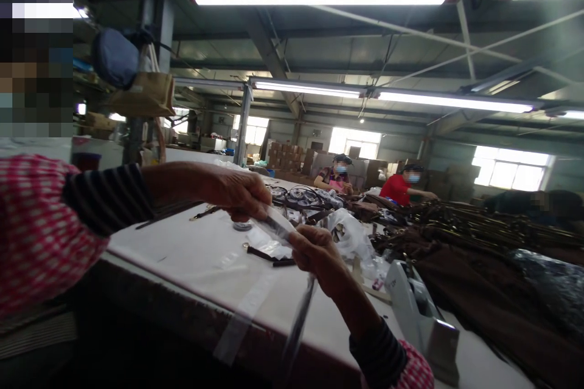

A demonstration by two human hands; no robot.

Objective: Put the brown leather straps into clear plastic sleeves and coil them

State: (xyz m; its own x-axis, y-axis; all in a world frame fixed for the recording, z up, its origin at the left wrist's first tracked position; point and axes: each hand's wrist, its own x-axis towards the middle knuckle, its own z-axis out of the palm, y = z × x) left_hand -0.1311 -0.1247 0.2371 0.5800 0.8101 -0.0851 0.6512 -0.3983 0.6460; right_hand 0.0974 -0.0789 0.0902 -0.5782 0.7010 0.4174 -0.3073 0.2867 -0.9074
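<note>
Both hands grip a narrow clear plastic strip (279,223) above the white table. My left hand (244,191) is closed on its upper end, while the fingers of my right hand (317,252) pinch the lower end. Below my right hand hangs a dark strap-like length (298,322) that looks wrapped in clear plastic; whether it joins the strip I cannot tell. On the table behind my hands lies a dark strap with a metal clasp (262,253). Another clear plastic strip (246,313) lies over the table's front edge.
The white table (182,258) stretches ahead. A white tabletop device (417,304) stands at right, beside brown material (483,292). Straps and plastic bags (347,225) are heaped farther back. Two masked people (335,176) work across the table. A bag (146,94) hangs at left.
</note>
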